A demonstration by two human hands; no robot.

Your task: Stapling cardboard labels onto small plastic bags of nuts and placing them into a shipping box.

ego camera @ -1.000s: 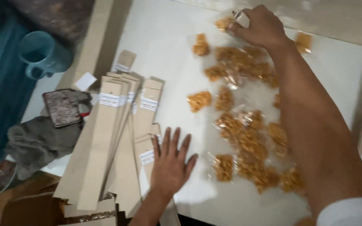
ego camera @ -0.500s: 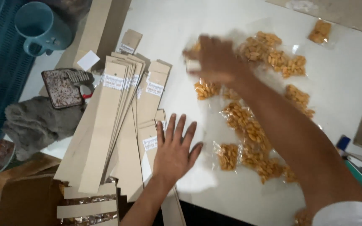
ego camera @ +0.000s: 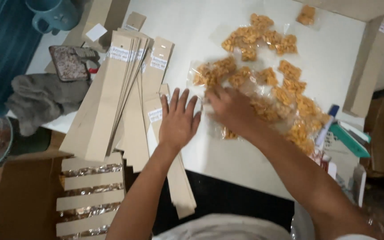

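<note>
View from the head camera, looking down at a white surface (ego camera: 227,151). The left hand (ego camera: 178,122) lies flat, fingers spread, grip fully open and holding nothing, pressing on a long tan cardboard strip (ego camera: 167,146) that runs back toward the person's body. This hand has stayed in much the same place over the past second. The right hand (ego camera: 230,109) has changed most: a second ago it was stretched to the far edge of the surface with a small pale object between its fingers; it has since drawn back and now rests just beside the left hand, on the near edge of a cluster of clear snack packets (ego camera: 267,89) filled with orange pieces. The hand is blurred by motion, so whether its grip is closed on a packet cannot be told (the pale object is no longer visible). The packets lie loosely scattered to the right of the strips, one packet (ego camera: 306,14) well apart at the far edge. The withdrawal suggests, as a judgement, that a packet is being brought toward the strip under the left hand. Left of the hands: a fanned stack of cardboard strips (ego camera: 112,98), a grey cloth (ego camera: 43,100), a teal mug (ego camera: 54,13), and a box (ego camera: 27,200) with finished strips.
</note>
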